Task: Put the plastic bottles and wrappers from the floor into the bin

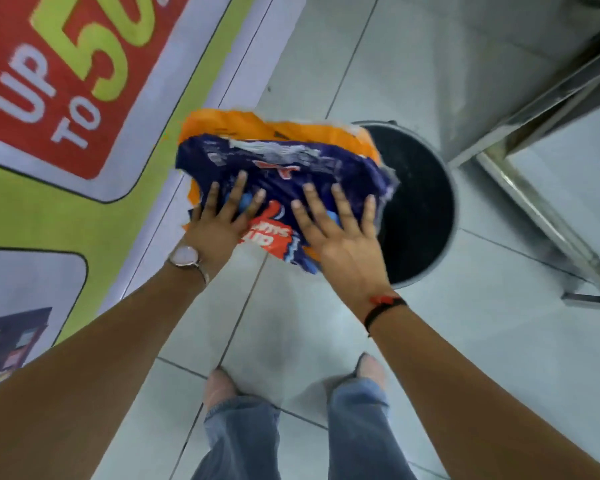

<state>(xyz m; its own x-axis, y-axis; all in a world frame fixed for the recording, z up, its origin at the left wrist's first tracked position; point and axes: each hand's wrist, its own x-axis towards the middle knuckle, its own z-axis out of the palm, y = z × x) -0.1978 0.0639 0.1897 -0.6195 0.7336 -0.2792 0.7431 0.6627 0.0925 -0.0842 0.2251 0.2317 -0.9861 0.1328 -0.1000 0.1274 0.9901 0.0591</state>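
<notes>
A bundle of crumpled wrappers (284, 161), dark blue on top with orange beneath, hangs in the air just left of the bin's rim. My left hand (219, 223) presses on its left side with fingers spread. My right hand (340, 233) lies on its right side, also spread. Something light blue shows between the fingers under both hands. The round bin (420, 209) has a black inside and a pale rim, and the bundle covers its left part. No plastic bottle is plainly visible.
A large floor banner (66, 81) in red, green and white runs along the left. A metal table frame with a leg (541, 202) stands at the right of the bin. My feet (222, 386) stand on white tiles below.
</notes>
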